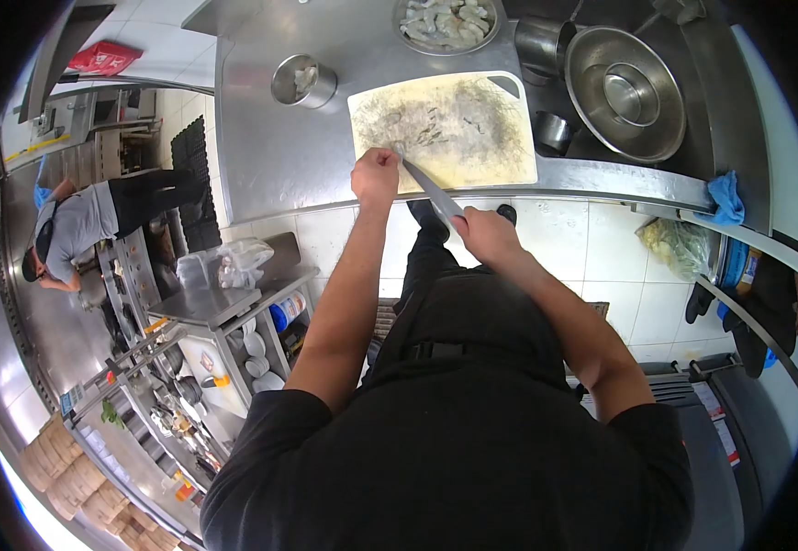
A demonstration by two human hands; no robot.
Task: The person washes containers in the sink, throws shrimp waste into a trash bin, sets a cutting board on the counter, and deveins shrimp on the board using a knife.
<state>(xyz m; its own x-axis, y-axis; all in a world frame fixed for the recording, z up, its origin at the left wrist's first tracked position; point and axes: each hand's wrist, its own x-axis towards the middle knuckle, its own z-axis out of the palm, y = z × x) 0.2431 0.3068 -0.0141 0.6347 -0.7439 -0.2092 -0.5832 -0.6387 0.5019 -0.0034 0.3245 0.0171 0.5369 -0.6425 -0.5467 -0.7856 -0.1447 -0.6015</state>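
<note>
My right hand (pixel 489 236) is wrapped round the handle of a kitchen knife (pixel 431 188). Its blade slants up and left, with the tip by the front left part of the cutting board (pixel 500 165). Close to that tip, my left hand (pixel 377 173) is closed in a pinch over the board's left edge; whatever lies between its fingers is too small to make out. Dark, thin scraps (pixel 431 136) lie on the stained board. Behind it stands a metal bowl of peeled-looking shrimp (pixel 445 20). A metal cup (pixel 316 90) to the left holds a few pale pieces.
At the right, a large metal basin (pixel 587 119) with a smaller bowl (pixel 633 95) inside sits in a sunken area beside metal pots (pixel 544 44). A blue cloth (pixel 725 197) hangs on the counter's right end. Another person (pixel 87 216) bends over a worktop at far left.
</note>
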